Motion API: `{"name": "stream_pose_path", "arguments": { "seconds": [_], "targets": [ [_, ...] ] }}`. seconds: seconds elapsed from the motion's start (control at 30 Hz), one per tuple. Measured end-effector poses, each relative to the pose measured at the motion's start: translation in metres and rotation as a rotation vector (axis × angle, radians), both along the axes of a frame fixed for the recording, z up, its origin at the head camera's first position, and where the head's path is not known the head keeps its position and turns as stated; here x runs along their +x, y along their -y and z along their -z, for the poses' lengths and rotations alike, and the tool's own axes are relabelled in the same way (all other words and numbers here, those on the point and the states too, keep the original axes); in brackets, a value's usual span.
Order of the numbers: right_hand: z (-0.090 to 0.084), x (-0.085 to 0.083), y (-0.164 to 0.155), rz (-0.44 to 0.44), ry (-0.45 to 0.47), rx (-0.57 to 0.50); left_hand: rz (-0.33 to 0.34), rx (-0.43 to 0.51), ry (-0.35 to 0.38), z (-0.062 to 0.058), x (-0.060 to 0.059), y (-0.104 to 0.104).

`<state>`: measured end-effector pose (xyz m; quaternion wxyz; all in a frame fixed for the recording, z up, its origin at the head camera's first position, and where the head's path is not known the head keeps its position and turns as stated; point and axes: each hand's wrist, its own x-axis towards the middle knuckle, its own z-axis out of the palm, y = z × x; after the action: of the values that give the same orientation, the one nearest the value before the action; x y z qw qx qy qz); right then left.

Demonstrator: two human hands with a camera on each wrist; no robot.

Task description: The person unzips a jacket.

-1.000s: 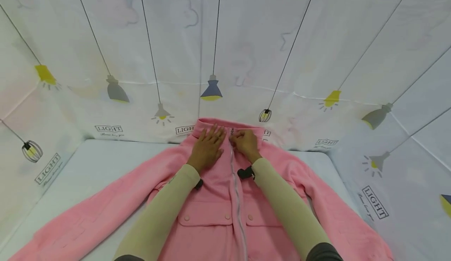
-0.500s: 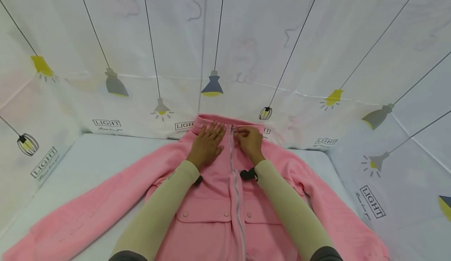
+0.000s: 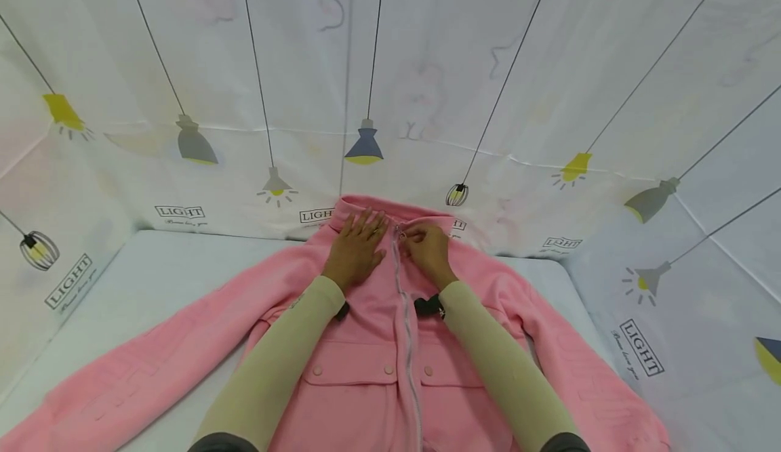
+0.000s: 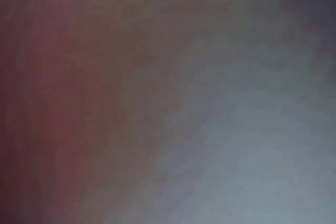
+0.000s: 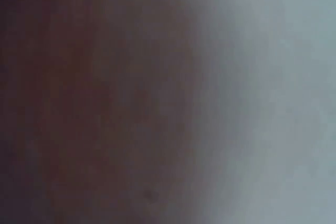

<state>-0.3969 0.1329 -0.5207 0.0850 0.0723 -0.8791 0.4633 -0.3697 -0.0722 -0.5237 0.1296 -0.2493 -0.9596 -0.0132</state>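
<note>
a soft pink fleece jacket [image 3: 366,371] lies front-up and spread flat on a pale matte tabletop [image 3: 152,282], its collar pushed against the far backdrop and its sleeves splayed out to either side. a silver-toothed zipper [image 3: 405,330] runs straight up the middle of the jacket, and it looks closed along nearly all of its length. the right hand [image 3: 430,252] sits at the collar end of the zipper, its fingers curled in a pinch on what is probably the small zipper pull, though the pull itself is too small to make out. the left hand [image 3: 356,252] rests just beside the zipper on the other side, fingers straight and flat, pressing the fleece down at the collar. the step in hand appears to be the last stretch of zipping up; finishing it likely calls for a short steady pull toward the collar edge while the flat hand keeps the cloth taut. below the hands, two flap pockets with round pink snaps [image 3: 384,369] flank the zipper. behind the jacket hangs a smooth white cloth backdrop printed with hanging lamps [image 3: 364,150]. both wrist views show only a dark blur.
</note>
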Motion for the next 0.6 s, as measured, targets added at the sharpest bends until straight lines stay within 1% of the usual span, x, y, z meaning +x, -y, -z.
{"name": "stream_pose_path", "arguments": {
  "seconds": [0.1, 0.17, 0.2, 0.27, 0.37, 0.47, 0.53, 0.6],
  "targets": [
    [-0.002, 0.000, 0.000, -0.043, -0.156, 0.201, 0.000, -0.009, -0.009, 0.008, -0.007, 0.002],
    [-0.004, 0.000, 0.000, -0.068, -0.264, 0.347, 0.006, 0.006, -0.005, 0.012, -0.012, 0.003],
    [-0.005, 0.000, 0.000, -0.081, -0.305, 0.405, 0.008, 0.018, 0.003, 0.013, -0.013, 0.003],
    [-0.008, 0.000, -0.001, -0.102, -0.359, 0.494, 0.003, 0.010, 0.005, 0.011, -0.012, 0.003],
    [-0.008, -0.004, -0.003, -0.126, -0.404, 0.591, 0.006, 0.026, 0.009, 0.005, -0.006, 0.002],
    [-0.007, -0.006, -0.007, -0.155, -0.462, 0.657, 0.013, 0.023, -0.029, 0.003, -0.002, 0.001],
    [-0.007, -0.008, -0.009, -0.178, -0.498, 0.669, 0.016, 0.026, -0.049, 0.003, -0.001, 0.000],
    [-0.006, -0.010, -0.011, -0.192, -0.531, 0.665, 0.007, 0.008, -0.083, 0.003, 0.000, -0.001]
  ]
}}
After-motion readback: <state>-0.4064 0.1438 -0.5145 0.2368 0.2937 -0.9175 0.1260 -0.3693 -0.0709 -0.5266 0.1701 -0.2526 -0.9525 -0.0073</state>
